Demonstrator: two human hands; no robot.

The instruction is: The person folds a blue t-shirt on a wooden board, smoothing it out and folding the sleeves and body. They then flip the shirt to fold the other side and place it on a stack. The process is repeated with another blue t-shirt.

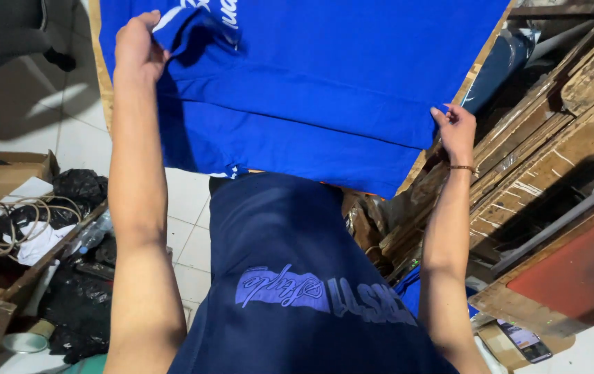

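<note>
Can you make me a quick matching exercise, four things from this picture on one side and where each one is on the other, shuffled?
Things:
1. left hand
2. right hand
3. phone
4. coiled cord

Places:
A. in the box at far left
B. gripping the blue shirt's right edge
C. lying at lower right
D. holding the shirt's far-left part

Pairs: 1-D, 2-B, 3-C, 4-A

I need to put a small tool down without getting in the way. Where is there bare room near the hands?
The white tiled floor between the blue cloth and the cluttered wooden box is bare. The left hand and right hand grip the cloth. Stacked wooden boards crowd the right side.
</note>
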